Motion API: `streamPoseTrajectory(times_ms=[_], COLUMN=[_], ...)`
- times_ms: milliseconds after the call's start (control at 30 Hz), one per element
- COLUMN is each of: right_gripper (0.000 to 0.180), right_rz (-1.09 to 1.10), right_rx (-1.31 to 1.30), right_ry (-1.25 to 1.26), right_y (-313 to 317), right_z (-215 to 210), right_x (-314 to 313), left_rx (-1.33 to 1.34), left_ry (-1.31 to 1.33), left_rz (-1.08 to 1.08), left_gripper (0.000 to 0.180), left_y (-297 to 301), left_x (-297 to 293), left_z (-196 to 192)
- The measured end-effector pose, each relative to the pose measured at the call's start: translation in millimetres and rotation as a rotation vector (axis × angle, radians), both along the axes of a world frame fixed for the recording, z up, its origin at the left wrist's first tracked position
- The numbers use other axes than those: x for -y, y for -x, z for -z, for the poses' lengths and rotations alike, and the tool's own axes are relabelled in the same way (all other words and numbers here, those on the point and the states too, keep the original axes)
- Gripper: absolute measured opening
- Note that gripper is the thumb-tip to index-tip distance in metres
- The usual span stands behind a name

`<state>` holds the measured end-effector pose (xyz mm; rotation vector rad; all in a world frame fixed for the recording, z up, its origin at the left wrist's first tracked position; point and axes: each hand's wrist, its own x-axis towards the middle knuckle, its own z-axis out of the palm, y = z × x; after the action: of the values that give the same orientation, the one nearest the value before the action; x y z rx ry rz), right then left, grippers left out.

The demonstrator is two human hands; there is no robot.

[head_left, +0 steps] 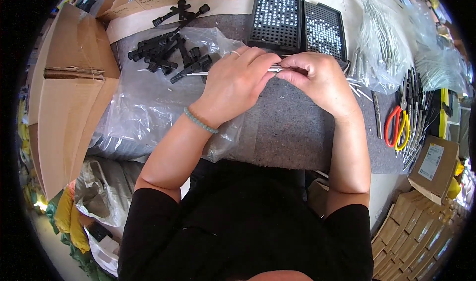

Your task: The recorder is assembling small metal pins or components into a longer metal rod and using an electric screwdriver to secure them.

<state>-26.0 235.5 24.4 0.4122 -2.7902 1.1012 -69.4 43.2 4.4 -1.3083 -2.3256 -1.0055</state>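
My left hand (230, 85), wearing a green bead bracelet, is closed round a slim metal rod (196, 74). One end of the rod sticks out to the left of that hand. At its other end a silver tip (275, 69) shows between my two hands. My right hand (322, 82) pinches this tip between thumb and fingertips; any small part inside the pinch is hidden. Both hands are just above the grey mat (292, 127). Several black plastic tool handles (166, 53) lie beyond my left hand on a clear plastic bag (144, 112).
Two black perforated trays (254, 37) with small silver pieces stand beyond my hands. Bagged thin metal rods (379, 48) lie at the far right. Nearer are red-and-yellow-handled pliers (392, 127) and loose dark rods (416, 107). A tall cardboard box (67, 102) stands at left.
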Motion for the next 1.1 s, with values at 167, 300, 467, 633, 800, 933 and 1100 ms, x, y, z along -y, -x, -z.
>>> streamPoseTrajectory(times_ms=[167, 300, 467, 633, 800, 933, 1100], right_gripper=[0.018, 0.017, 0.016, 0.016, 0.017, 0.019, 0.02], right_rz=[-0.007, -0.02, 0.02, 0.022, -0.003, -0.023, -0.006], right_rx=[-0.008, -0.01, 0.063, 0.062, 0.049, 0.037, 0.256], right_ry=[-0.01, -0.006, -0.008, -0.01, 0.039, 0.018, 0.106], right_y=[0, 0, -1, -1, -1, 0, -2], right_z=[2, 0, -2, -4, -5, -2, -6], right_x=[-4, -6, -7, -6, -2, -4, -15], left_rx=[0.048, 0.048, 0.046, 0.01, -0.019, 0.087, 0.086], left_ry=[0.029, 0.04, 0.031, 0.018, 0.004, 0.003, 0.107], left_rz=[-0.004, -0.012, -0.02, -0.001, 0.042, 0.043, 0.062], left_gripper=[0.03, 0.03, 0.03, 0.029, 0.027, 0.028, 0.029], left_y=[0, 0, -1, 1, 2, 1, -1], left_x=[-1, 1, 0, 0, 0, -1, -1], left_z=[0, -1, -3, -1, 5, 2, 3])
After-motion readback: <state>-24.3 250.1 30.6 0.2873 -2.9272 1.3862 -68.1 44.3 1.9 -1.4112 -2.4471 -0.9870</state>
